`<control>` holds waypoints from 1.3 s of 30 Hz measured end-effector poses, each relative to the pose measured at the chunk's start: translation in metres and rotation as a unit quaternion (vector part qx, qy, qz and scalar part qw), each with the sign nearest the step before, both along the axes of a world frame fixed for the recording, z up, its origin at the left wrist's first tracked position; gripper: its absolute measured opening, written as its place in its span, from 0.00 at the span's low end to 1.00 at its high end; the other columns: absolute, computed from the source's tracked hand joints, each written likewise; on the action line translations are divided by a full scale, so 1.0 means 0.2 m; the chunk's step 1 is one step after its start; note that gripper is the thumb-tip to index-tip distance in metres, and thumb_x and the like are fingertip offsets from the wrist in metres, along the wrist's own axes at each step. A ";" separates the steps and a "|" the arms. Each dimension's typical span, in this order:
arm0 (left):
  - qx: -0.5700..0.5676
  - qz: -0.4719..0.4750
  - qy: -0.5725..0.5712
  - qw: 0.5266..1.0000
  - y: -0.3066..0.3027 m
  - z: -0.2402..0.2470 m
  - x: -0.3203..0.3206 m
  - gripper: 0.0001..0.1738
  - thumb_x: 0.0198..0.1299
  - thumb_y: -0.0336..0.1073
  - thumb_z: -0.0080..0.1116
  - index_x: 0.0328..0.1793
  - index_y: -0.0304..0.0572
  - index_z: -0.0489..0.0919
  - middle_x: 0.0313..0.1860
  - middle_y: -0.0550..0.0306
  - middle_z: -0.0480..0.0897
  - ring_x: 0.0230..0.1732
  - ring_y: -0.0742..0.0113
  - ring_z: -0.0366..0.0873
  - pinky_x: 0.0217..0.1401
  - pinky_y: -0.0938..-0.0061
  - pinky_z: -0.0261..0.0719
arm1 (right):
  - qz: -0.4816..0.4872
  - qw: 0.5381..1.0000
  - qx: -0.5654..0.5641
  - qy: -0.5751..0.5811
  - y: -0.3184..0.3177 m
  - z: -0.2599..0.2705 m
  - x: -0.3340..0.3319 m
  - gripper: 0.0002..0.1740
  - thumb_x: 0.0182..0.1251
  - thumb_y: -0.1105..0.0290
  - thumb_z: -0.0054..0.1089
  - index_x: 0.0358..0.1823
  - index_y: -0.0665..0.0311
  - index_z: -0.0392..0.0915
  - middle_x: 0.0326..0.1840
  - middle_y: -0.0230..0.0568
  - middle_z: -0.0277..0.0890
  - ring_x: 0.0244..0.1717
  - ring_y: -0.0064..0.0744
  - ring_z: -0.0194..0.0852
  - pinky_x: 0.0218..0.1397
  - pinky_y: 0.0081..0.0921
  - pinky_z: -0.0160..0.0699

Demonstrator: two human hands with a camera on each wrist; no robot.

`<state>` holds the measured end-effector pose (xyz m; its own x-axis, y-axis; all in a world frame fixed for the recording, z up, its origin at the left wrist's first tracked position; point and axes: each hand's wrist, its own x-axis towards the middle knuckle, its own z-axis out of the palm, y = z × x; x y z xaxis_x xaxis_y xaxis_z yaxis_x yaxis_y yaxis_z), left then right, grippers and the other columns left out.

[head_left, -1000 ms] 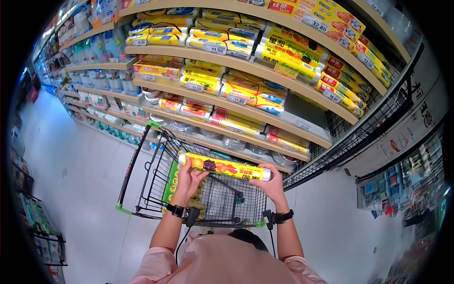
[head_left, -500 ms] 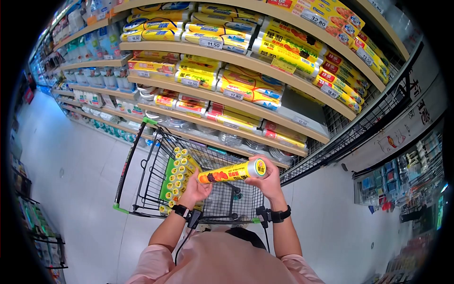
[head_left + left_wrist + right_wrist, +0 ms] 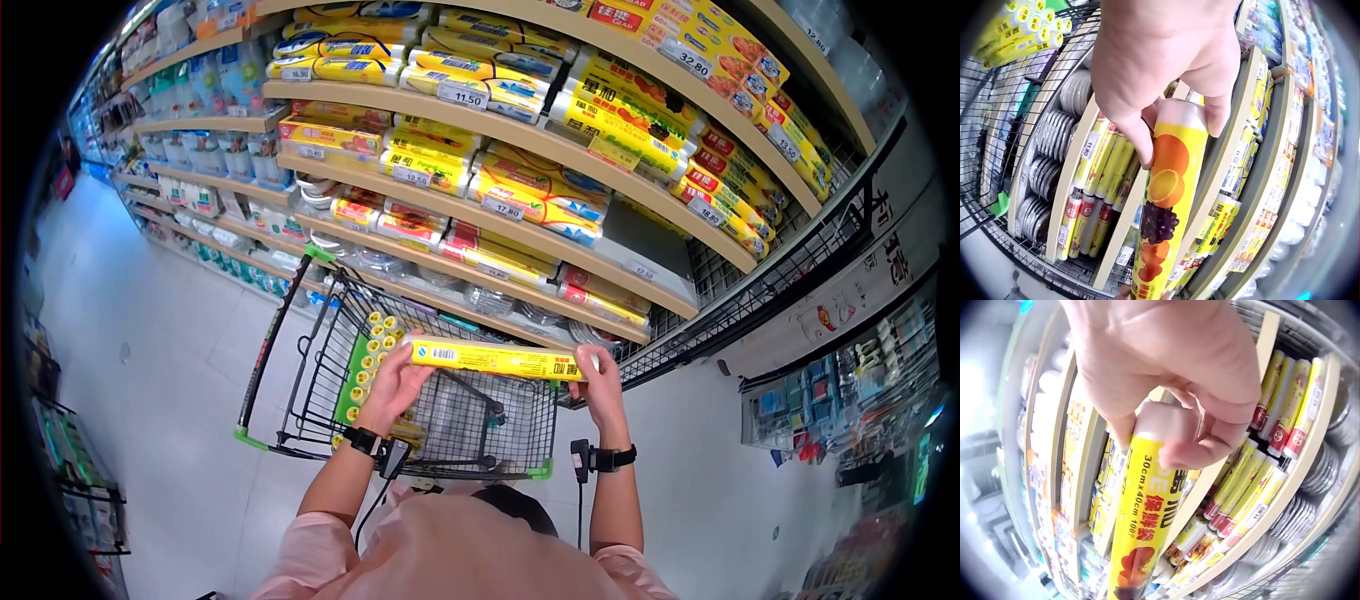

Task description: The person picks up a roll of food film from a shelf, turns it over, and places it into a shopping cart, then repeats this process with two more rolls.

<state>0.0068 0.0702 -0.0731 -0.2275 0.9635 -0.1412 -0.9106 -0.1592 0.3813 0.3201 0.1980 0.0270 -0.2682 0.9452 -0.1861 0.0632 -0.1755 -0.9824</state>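
Note:
A yellow roll of food storage bags point(image 3: 500, 360), printed with oranges and grapes, lies nearly level above the shopping cart point(image 3: 275, 345). My left hand point(image 3: 397, 382) grips its left end; in the left wrist view, thumb and fingers pinch the pale end of the roll. At the other end, my right hand point(image 3: 603, 385) holds the roll, its fingers curled round the white tip in the right wrist view. The side facing up in the head view carries a barcode. Below my left hand, several similar yellow rolls point(image 3: 357, 393) lie stacked in the cart, their round ends showing.
Beyond the cart rise shelves point(image 3: 457, 192) filled with yellow bag rolls and boxes, price tags along their edges. Stacked round foil trays point(image 3: 1054, 134) sit on a low shelf. Another goods display point(image 3: 810, 400) stands to the right, across the pale floor point(image 3: 690, 450).
The roll was tilted with its right end toward the head camera; now it is level and turned to its barcode side. Both hands stay on it, the right one shifting right.

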 end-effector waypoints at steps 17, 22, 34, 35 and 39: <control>0.038 -0.036 0.166 0.985 -0.09 0.31 -0.03 0.23 0.56 0.13 0.62 0.57 0.35 0.73 0.57 0.45 0.78 0.57 0.51 0.82 0.54 0.58 0.90 | 0.067 0.969 -0.093 0.219 0.01 -0.16 0.11 0.22 0.79 0.64 0.51 0.68 0.67 0.64 0.55 0.48 0.76 0.42 0.37 0.83 0.41 0.30 0.86; 0.096 -0.023 0.239 0.966 -0.11 0.30 0.00 0.30 0.49 0.11 0.66 0.59 0.36 0.75 0.58 0.49 0.78 0.58 0.59 0.80 0.58 0.67 0.86 | 0.092 0.962 -0.141 0.215 0.02 -0.27 0.13 0.24 0.81 0.53 0.45 0.59 0.68 0.66 0.46 0.49 0.79 0.33 0.38 0.81 0.33 0.28 0.82; -0.083 -0.024 0.217 0.972 -0.19 0.16 0.00 0.13 0.68 0.29 0.60 0.57 0.37 0.75 0.52 0.52 0.80 0.50 0.61 0.84 0.53 0.55 0.90 | 0.080 0.940 -0.114 0.311 -0.03 -0.26 0.09 0.23 0.74 0.76 0.50 0.68 0.62 0.63 0.55 0.52 0.76 0.44 0.45 0.82 0.47 0.35 0.85; -0.099 -0.021 0.240 0.966 -0.21 0.14 0.00 0.11 0.68 0.29 0.60 0.55 0.37 0.76 0.52 0.52 0.80 0.50 0.61 0.84 0.52 0.56 0.90 | 0.095 0.945 -0.121 0.289 -0.03 -0.27 0.09 0.25 0.73 0.76 0.51 0.70 0.62 0.61 0.55 0.53 0.76 0.45 0.45 0.83 0.47 0.35 0.85; -0.186 0.018 0.302 0.935 -0.27 0.02 -0.08 0.09 0.64 0.30 0.65 0.47 0.37 0.79 0.49 0.57 0.79 0.47 0.65 0.84 0.45 0.64 0.92 | 0.112 0.983 -0.141 0.036 -0.04 -0.33 0.08 0.37 0.71 0.71 0.61 0.76 0.61 0.52 0.54 0.53 0.74 0.43 0.39 0.82 0.43 0.33 0.87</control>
<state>-0.0102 0.0164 -0.0696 -0.4050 0.8635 -0.3006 -0.5076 0.0611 0.8594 0.3360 0.1908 -0.0392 -0.4856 0.7745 -0.4054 0.0627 -0.4317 -0.8998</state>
